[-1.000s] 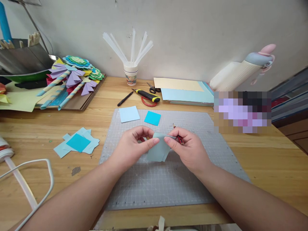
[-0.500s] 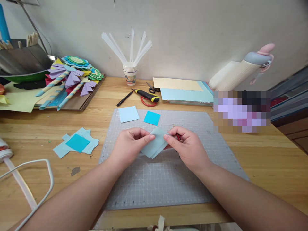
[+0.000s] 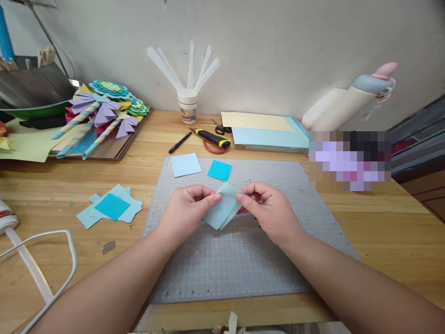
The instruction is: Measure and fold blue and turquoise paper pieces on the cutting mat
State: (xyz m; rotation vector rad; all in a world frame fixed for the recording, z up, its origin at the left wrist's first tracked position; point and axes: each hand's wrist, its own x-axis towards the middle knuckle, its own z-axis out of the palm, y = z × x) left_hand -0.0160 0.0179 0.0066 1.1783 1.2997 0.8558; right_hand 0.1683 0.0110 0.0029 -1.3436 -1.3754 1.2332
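Note:
Pale blue paper squares [image 3: 223, 208], stacked slightly out of line, are held above the grey cutting mat [image 3: 222, 269]. My left hand [image 3: 193, 204] pinches their left corner between thumb and fingers. The opposite corner is pinched by my right hand [image 3: 271, 208], which also has a thin red and black pencil-like stick [image 3: 258, 198] tucked in its fingers; most of that stick is hidden. Beyond the hands, a light blue square [image 3: 186, 165] and a bright blue square [image 3: 219, 170] lie on the mat.
Left of the mat lies a pile of blue paper pieces [image 3: 111, 207]. Behind are a black pen [image 3: 180, 143], a yellow-black cutter [image 3: 212, 138], scissors [image 3: 221, 127], paper sheets [image 3: 267, 137] and a cup of glue sticks [image 3: 188, 106]. A glue gun's white cord [image 3: 73, 250] loops at left.
Both hands keep their pinch on the paper squares, which have shifted very slightly left. The lower edges of the stack look a little more spread. Everything else stays put.

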